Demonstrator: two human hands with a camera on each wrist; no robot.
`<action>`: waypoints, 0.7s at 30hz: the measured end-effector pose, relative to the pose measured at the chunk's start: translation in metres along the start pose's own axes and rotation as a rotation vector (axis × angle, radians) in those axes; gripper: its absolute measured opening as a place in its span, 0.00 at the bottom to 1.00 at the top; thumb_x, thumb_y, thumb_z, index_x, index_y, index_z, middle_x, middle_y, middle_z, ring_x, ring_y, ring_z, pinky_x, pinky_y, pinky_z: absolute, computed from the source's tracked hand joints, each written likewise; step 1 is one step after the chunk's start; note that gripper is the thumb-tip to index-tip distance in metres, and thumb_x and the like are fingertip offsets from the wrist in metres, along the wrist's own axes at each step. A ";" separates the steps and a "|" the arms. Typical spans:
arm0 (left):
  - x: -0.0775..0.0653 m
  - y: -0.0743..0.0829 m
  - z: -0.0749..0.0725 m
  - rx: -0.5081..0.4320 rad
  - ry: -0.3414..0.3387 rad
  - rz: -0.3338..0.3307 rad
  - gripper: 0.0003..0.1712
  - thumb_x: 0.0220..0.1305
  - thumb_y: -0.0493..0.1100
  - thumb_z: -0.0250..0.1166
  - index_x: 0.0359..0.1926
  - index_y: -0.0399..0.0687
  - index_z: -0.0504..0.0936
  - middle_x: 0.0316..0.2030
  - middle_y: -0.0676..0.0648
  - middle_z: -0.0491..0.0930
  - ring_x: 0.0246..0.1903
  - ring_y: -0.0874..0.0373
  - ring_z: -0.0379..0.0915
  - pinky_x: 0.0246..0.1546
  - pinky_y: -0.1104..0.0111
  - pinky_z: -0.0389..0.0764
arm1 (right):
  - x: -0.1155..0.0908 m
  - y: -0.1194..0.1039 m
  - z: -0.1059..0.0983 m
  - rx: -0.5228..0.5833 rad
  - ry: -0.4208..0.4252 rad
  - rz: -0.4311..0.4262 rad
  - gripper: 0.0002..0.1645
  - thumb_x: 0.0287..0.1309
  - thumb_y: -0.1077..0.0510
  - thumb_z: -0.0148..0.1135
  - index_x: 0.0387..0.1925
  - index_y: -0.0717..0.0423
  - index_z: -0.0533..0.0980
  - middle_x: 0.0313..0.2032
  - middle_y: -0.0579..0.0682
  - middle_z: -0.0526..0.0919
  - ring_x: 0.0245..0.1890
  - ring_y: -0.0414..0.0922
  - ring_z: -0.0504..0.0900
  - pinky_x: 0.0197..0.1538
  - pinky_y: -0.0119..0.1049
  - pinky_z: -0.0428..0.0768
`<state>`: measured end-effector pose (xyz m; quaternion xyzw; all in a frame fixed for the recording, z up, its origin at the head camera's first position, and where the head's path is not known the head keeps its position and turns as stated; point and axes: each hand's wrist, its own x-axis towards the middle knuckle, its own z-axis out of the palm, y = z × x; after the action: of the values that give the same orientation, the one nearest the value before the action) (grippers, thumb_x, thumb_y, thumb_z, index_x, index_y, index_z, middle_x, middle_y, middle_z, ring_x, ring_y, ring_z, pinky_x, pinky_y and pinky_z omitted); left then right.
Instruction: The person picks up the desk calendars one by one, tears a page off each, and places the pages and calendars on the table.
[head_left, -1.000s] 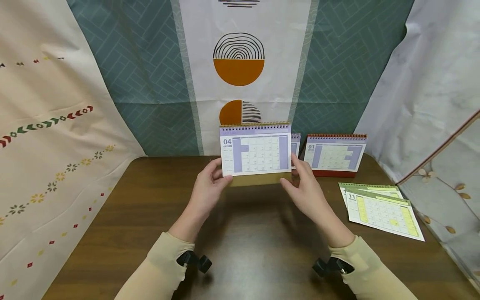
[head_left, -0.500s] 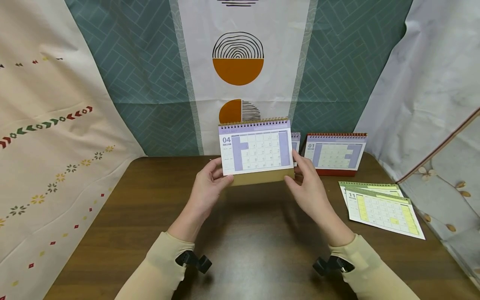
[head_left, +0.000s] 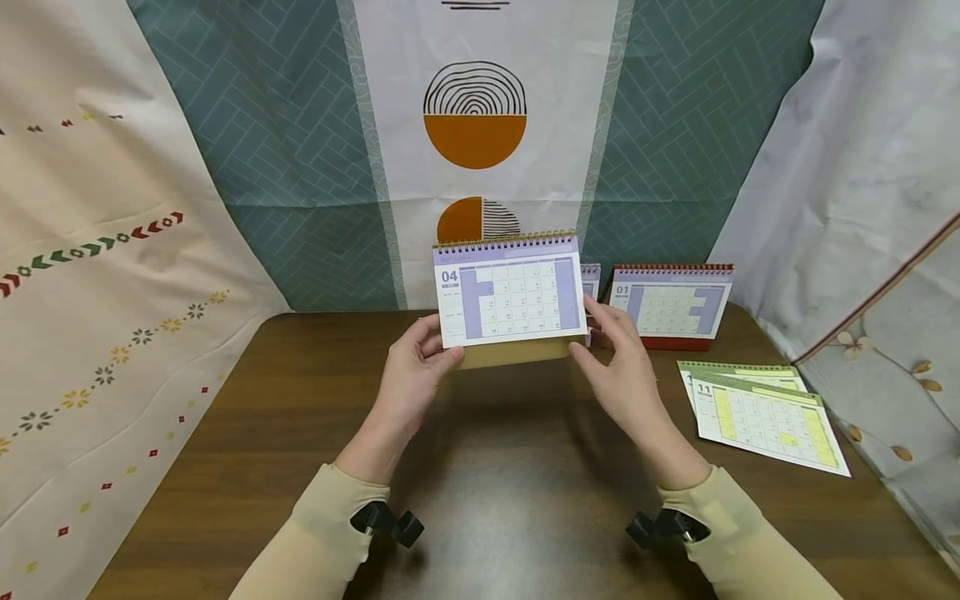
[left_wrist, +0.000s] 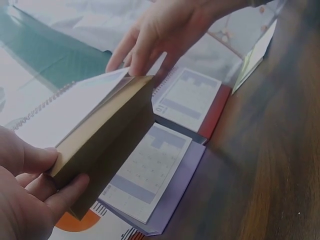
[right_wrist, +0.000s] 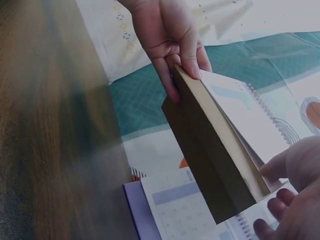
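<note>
A gold-based spiral desk calendar (head_left: 517, 296), with a lilac page marked 04, is held up over the table, facing the camera and tilted slightly. My left hand (head_left: 412, 367) pinches its lower left end, thumb in front and fingers behind, as the left wrist view shows around the base (left_wrist: 105, 122). At the other end is my right hand (head_left: 622, 362). Its thumb (right_wrist: 275, 167) lies at the page corner, while its other fingers stand apart from the base. The pages stand off the base in both wrist views.
Behind the held calendar stands a lilac-based calendar (left_wrist: 187, 170), mostly hidden in the head view. A red-based calendar (head_left: 671, 304) stands right of it. Two green-yellow calendar sheets (head_left: 765, 421) overlap at the right on the brown table (head_left: 480, 500). Patterned cloths (head_left: 480, 175) hang around.
The calendar has risen slightly and its right end has tipped up. Just now it has shifted a little left, while my right hand, moved slightly right, stays near its corner.
</note>
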<state>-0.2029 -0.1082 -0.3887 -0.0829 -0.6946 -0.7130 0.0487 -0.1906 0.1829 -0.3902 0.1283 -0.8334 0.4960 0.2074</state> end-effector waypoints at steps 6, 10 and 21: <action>-0.001 0.001 0.001 -0.002 0.000 0.000 0.29 0.71 0.22 0.69 0.70 0.36 0.79 0.56 0.34 0.89 0.48 0.53 0.89 0.48 0.69 0.86 | -0.001 0.000 0.000 -0.018 0.085 -0.031 0.40 0.68 0.69 0.75 0.78 0.54 0.75 0.68 0.56 0.77 0.65 0.55 0.78 0.60 0.28 0.71; -0.001 0.001 0.001 -0.001 -0.009 -0.001 0.29 0.71 0.22 0.69 0.70 0.36 0.79 0.56 0.35 0.89 0.47 0.53 0.89 0.47 0.69 0.86 | -0.002 0.000 0.000 -0.017 0.106 -0.033 0.39 0.68 0.68 0.76 0.77 0.53 0.76 0.66 0.55 0.77 0.63 0.51 0.79 0.59 0.24 0.72; 0.000 -0.001 0.003 -0.011 -0.016 0.008 0.30 0.70 0.22 0.70 0.70 0.35 0.78 0.56 0.33 0.88 0.46 0.55 0.88 0.46 0.70 0.86 | -0.002 0.002 0.000 -0.033 0.123 -0.046 0.39 0.67 0.66 0.78 0.77 0.54 0.77 0.65 0.56 0.78 0.63 0.52 0.79 0.60 0.28 0.70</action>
<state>-0.2027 -0.1048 -0.3898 -0.0917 -0.6905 -0.7160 0.0455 -0.1899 0.1837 -0.3928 0.1135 -0.8239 0.4842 0.2717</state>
